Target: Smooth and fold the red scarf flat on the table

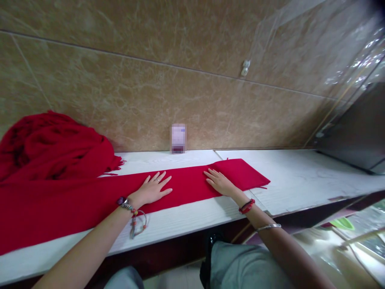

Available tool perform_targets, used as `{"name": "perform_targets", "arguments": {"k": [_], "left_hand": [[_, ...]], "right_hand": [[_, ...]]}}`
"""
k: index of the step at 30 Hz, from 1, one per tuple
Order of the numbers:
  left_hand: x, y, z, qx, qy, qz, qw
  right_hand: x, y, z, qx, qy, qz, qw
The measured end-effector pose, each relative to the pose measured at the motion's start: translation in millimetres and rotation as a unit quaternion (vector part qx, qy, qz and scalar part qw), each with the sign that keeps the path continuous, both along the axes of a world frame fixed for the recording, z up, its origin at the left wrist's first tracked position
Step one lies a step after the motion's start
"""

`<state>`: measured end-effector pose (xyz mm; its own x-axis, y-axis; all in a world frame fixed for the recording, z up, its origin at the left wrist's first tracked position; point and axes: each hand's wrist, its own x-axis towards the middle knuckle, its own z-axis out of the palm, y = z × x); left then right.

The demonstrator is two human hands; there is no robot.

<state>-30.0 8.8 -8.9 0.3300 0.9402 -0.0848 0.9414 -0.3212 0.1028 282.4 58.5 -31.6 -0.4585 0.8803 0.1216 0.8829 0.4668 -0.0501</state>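
A long strip of plain red cloth [90,204] is laid lengthwise along the white desk [198,212], with its left part cut off by the edge of the view. It is coloured a deep, even red, and no pattern can be made out on it. The surface is spread flat and nearly smooth. The strip is seen broad at the left and narrower toward the right, where it is ended by a straight, slanting edge. Short red threads are shown at two corners of that end. A strip of bare desk is left along the front of the cloth, and a wider stretch beyond its right end.

The middle of the cloth is pressed by the left hand [153,190], laid palm down with its fingers spread; nothing is grasped. The right hand [221,184] is rested flat nearer the right end, its fingers extended and likewise unclenched. The two hands are set well apart, with red cloth exposed between them.

Behind the left part of the strip, a crumpled red heap [60,148] is piled against the tiled wall [180,92]. It is marked by deep folds, and it is fringed at its right side; whether it is joined to the strip cannot be told. A small pale box [178,138], blurred into blocks, is stood upright by the wall, behind the cloth.
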Motion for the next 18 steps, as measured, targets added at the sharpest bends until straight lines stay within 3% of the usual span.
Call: {"name": "perform_targets", "arguments": {"k": [3,8,11,14,18], "left_hand": [[0.5,-0.3,-0.7,0.004,-0.001,0.0,1.0],[0.7,-2.4,0.5,0.009,0.009,0.001,1.0],[0.2,-3.3,1.5,0.004,0.009,0.0,1.0],[-0.5,-3.1,1.3,0.004,0.006,-0.003,1.0],[-1.3,-1.8,0.3,0.004,0.009,-0.006,1.0]], "right_hand": [[-19.3,-7.1,6.8,0.021,0.039,0.012,0.999],[-78.7,-36.8,18.8,0.034,0.062,0.149,0.986],[-97.5,-47.4,16.5,0.023,0.034,0.188,0.981],[-91.5,-45.3,12.7,0.015,0.011,0.187,0.982],[-61.5,-33.1,9.8,0.015,-0.013,0.179,0.984]]}}
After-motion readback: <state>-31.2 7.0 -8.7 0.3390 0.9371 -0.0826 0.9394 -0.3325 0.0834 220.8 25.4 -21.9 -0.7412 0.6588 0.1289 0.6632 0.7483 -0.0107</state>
